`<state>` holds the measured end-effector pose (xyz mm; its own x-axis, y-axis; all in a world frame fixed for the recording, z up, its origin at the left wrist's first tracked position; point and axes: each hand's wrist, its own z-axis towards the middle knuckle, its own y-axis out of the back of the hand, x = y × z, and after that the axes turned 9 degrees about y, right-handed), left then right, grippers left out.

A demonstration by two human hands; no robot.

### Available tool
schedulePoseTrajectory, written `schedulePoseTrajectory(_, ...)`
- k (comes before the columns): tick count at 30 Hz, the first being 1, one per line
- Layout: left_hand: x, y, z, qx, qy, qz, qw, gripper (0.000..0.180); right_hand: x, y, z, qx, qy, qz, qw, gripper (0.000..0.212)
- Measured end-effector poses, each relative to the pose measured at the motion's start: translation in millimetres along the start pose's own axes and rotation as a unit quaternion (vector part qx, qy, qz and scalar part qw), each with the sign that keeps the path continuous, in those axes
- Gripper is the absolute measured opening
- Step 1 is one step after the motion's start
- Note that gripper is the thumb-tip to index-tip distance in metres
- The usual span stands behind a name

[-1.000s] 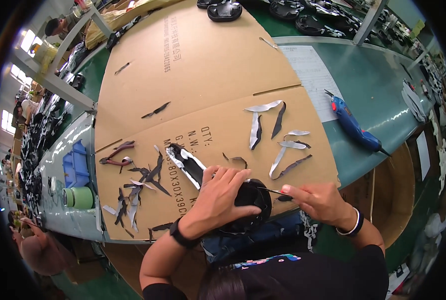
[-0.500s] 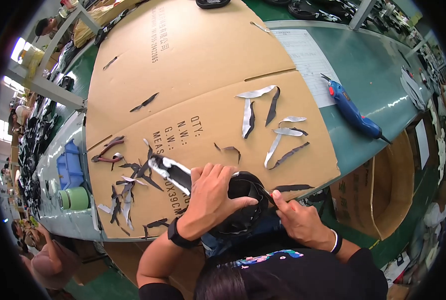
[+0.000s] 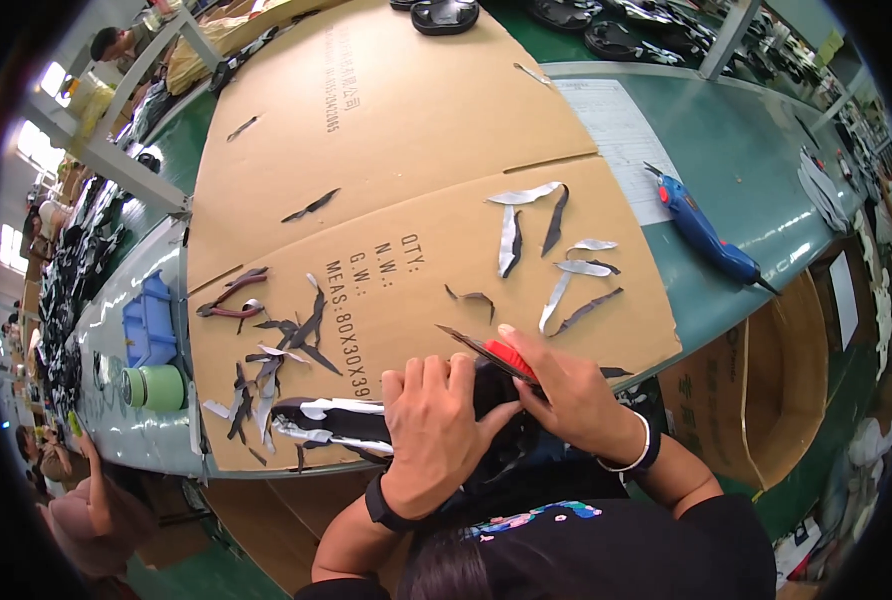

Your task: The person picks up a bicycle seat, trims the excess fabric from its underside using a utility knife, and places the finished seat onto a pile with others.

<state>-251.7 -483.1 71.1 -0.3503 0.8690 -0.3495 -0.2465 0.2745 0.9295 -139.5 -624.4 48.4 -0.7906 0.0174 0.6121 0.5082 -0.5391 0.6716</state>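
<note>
My left hand (image 3: 431,420) presses on a black shoe upper (image 3: 501,385) near the table's front edge, fingers bent over it. A long black piece with white edges (image 3: 331,425) reaches out to the left of that hand, apparently part of the same upper. My right hand (image 3: 581,405) is closed round a red-handled tool (image 3: 506,357) with a dark pointed blade, its tip up and to the left. The tool's exact kind is hard to make out. The upper's near side lies partly hidden by my hands.
Black and white strips (image 3: 271,380) and red-handled pliers (image 3: 236,295) lie on a cardboard sheet (image 3: 266,130). A blue electric cutter (image 3: 708,230) rests right, beside a paper sheet (image 3: 616,140). A blue bin (image 3: 148,325) and green cup (image 3: 154,388) stand left. A carton (image 3: 741,410) stands lower right.
The upper's white-edged end has swung down toward the table edge. My right hand has risen, and the red-handled tool now shows in it. The view has shifted slightly.
</note>
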Motion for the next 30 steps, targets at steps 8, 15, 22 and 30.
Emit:
schedulePoseTrajectory(8, 21.1, -24.0, -10.1, -0.121, 0.162, -0.056, 0.978, 0.059, -26.1, -1.9, 11.0, -0.111, -0.157, -0.064, 0.979, 0.045)
schedulePoseTrajectory(15, 6.3, -25.4, 24.2, -0.097, 0.017, -0.069, 0.993, 0.035, -6.1, 11.3, 25.2, -0.010, -0.167, 0.182, 0.969, 0.048)
schedulePoseTrajectory(22, 13.6, -32.8, 29.0, -0.075, 0.020, -0.193, 0.978, 0.021, -35.7, 53.7, -15.4, 0.115, -0.098, 0.032, 0.988, 0.047)
schedulePoseTrajectory(30, 15.5, -28.8, 28.3, -0.080, 0.029, -0.240, 0.967, 0.022, -16.3, 49.4, -20.3, 0.208, -0.065, -0.079, 0.973, 0.058)
